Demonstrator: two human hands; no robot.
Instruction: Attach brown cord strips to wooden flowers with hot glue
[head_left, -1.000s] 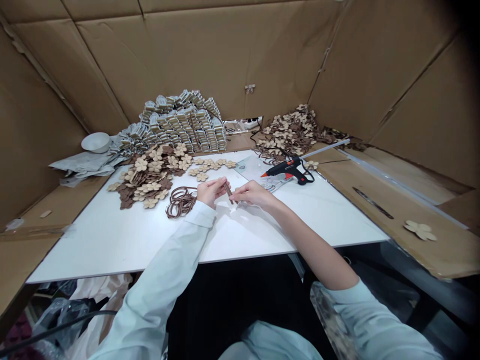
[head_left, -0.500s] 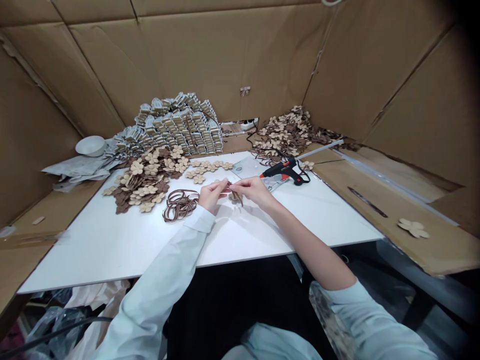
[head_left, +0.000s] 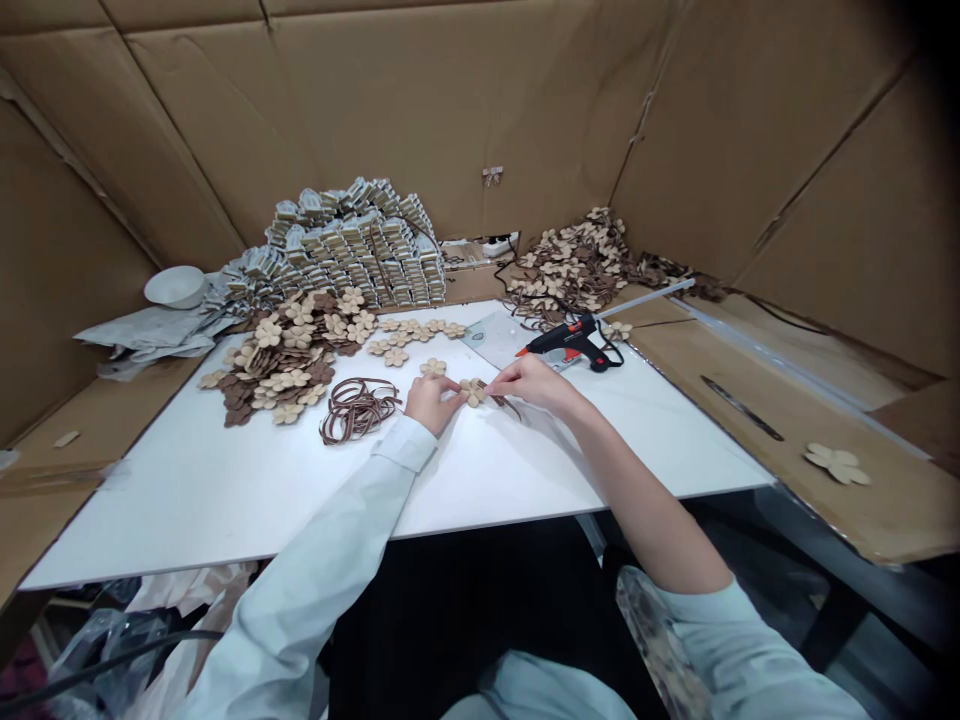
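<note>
- steadying a pale flower (head_left: pixel 472 392) near the middle of the white tabletop (head_left: pixel 300 510), the left hand (head_left: pixel 433 404) curls its fingers in, thumb and fingertips nearly together on the flower's left edge.
- the right hand (head_left: pixel 532 385) makes a narrow pinch at the flower's right side, apparently gripping the brown cord (head_left: pixel 508 405); the exact contact is too small to tell.
- holding from opposite sides probably keeps the flower from turning while the cord is handled.
- the flower is roundish, with no clear long axis, pale face seemingly up; whether it rests on the tabletop i cannot tell.
- the cord's long axis slants from the flower toward the near right, its loose end pointing that way.
- the cord bundle (head_left: pixel 360 410) and flower pile (head_left: pixel 281 360) sit left, likely for easy reach; the glue gun (head_left: pixel 562 338) lies beyond the right hand, nozzle leftward.
</note>
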